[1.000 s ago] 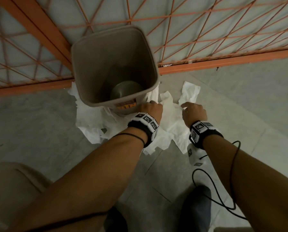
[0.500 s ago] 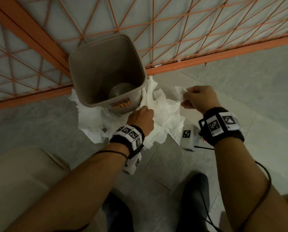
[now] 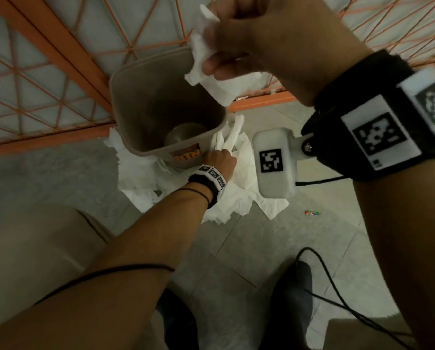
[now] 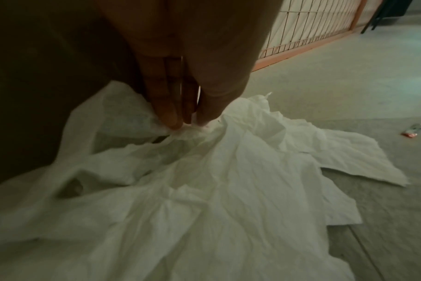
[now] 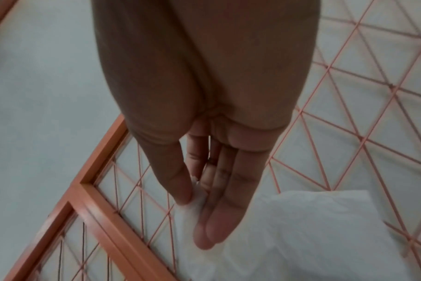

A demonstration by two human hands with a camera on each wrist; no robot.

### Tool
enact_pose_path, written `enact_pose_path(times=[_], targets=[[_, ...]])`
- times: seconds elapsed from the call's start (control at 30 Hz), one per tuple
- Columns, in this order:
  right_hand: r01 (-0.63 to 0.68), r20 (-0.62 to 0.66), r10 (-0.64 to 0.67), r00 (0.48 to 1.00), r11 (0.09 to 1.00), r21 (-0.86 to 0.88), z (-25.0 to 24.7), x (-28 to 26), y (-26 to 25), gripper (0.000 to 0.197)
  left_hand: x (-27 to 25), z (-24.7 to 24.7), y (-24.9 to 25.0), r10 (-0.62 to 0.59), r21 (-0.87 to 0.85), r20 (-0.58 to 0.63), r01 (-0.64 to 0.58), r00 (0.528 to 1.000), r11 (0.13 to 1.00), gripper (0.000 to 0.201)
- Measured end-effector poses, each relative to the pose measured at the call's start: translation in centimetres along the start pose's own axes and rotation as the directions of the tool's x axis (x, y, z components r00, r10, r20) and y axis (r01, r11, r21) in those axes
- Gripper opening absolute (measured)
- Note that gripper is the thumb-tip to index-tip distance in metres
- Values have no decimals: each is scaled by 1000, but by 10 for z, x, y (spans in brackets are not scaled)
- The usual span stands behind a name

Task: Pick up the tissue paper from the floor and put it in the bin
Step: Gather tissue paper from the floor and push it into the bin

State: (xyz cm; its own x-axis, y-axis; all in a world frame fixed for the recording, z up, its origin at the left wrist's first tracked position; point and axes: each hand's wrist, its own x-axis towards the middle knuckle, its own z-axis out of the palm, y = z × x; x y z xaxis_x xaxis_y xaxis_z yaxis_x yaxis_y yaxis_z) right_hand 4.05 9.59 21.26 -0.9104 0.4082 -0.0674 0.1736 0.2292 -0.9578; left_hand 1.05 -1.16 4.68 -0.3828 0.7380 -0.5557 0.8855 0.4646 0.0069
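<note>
The bin (image 3: pixel 161 102) stands on the floor (image 3: pixel 60 178) against the orange mesh fence (image 3: pixel 47 46), opening upward. The right hand (image 3: pixel 274 39) is raised above the bin's rim, thumb and fingers pinching one white tissue sheet (image 3: pixel 211 79) that hangs over the opening. The left hand (image 3: pixel 220 161) is low, beside the bin's front corner, fingertips (image 4: pixel 173 117) gathered and pinching a fold of the tissue pile (image 4: pixel 204 190). This pile lies crumpled on the floor around the bin's base. A small coloured wrapper (image 3: pixel 312 212) lies on the floor well apart from the bin.
</note>
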Motion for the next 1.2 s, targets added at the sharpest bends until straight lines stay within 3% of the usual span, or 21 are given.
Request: enact_pose_path(times=[0.17, 0.33, 0.43, 0.53, 0.6, 0.67, 0.77, 0.83, 0.97, 1.03, 1.1, 1.2], targets=[[53, 141, -35, 989, 990, -132, 20, 23, 2, 19, -13, 12, -7, 34, -39, 1, -34, 999, 999, 41], [34, 314, 75, 946, 944, -328, 23, 23, 5, 28, -21, 24, -9, -93, -352, -109, 49, 990, 935, 16], [-35, 219, 84, 972, 975, -220, 8, 20, 13, 28, -44, 11, -9, -131, -481, -199, 19, 971, 877, 17], [-128, -42, 129, 991, 992, 17, -8, 18, 40, 20, -74, -17, -17, -115, -540, -284, -60, 952, 840, 20], [-192, -244, 225, 943, 969, 153, -11, 16, 71, 15, -98, -43, -26, -107, -590, -355, -134, 929, 796, 17], [-318, -351, 338, 873, 941, 116, -6, 10, 113, 15, -124, -69, -38, -109, -634, -441, -223, 891, 741, 12], [-570, -333, 530, 780, 822, -27, 14, -3, 181, 17, -145, -103, -67, -173, -634, -598, -329, 783, 700, 7], [-681, -294, 627, 721, 720, -133, 31, -13, 218, 28, -139, -116, -91, -217, -600, -661, -331, 719, 728, 10], [-734, -274, 682, 679, 622, -272, 67, -28, 265, 51, -101, -121, -120, -301, -578, -673, -228, 675, 783, 17], [-743, -294, 683, 668, 594, -307, 80, -34, 279, 57, -81, -116, -127, -299, -514, -698, -165, 650, 842, 31], [-749, -323, 677, 661, 571, -336, 86, -37, 291, 56, -63, -107, -131, -259, -441, -701, -117, 664, 890, 38], [-736, -344, 654, 674, 555, -387, 90, -38, 300, 42, -47, -89, -131, -261, -417, -601, -18, 756, 909, 29]])
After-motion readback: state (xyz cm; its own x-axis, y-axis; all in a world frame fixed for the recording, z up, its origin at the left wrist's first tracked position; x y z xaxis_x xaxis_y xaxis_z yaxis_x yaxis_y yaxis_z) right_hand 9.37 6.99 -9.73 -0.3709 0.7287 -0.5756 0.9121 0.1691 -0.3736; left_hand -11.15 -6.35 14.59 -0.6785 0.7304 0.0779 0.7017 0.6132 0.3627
